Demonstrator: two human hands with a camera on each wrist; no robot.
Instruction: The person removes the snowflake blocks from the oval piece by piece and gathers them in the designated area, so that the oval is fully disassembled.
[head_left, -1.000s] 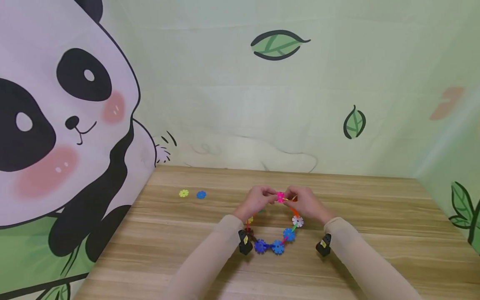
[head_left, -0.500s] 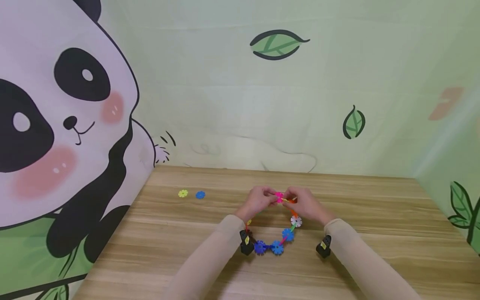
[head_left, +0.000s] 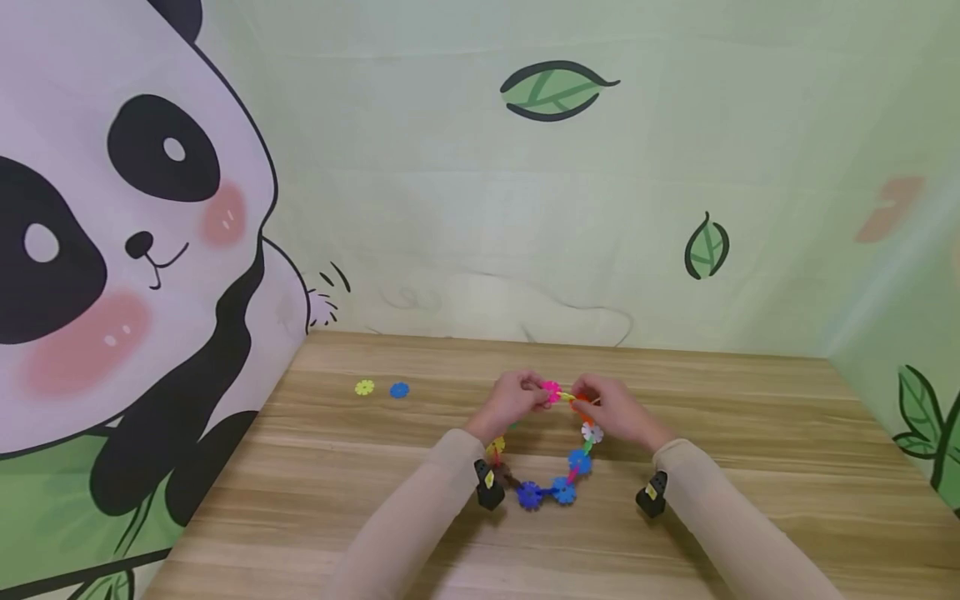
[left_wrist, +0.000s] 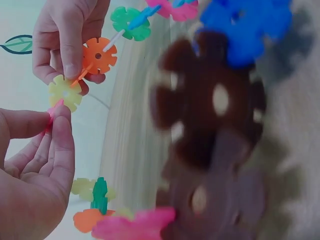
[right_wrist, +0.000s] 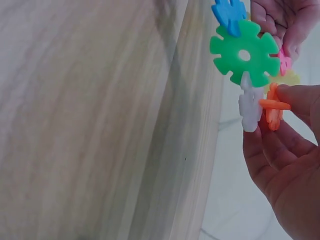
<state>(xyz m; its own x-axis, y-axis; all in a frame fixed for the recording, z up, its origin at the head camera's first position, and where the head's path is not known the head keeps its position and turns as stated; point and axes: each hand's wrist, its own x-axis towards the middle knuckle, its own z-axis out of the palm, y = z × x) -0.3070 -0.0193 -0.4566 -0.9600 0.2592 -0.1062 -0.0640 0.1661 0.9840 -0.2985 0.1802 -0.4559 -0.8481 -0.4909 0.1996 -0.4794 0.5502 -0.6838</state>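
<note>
"How far are we?"
"The chain of coloured, flower-shaped plastic pieces bends round over the wooden desk, so we judge most linking is done. Our left hand pinches a pink piece; our right hand pinches an orange piece."
"Is the ring closed?"
"The pink meets a pale yellow piece, but we cannot tell if they are locked."
"And what is left?"
"One yellow flower-shaped disc and one blue flower-shaped disc lie loose, apart from the chain."
</note>
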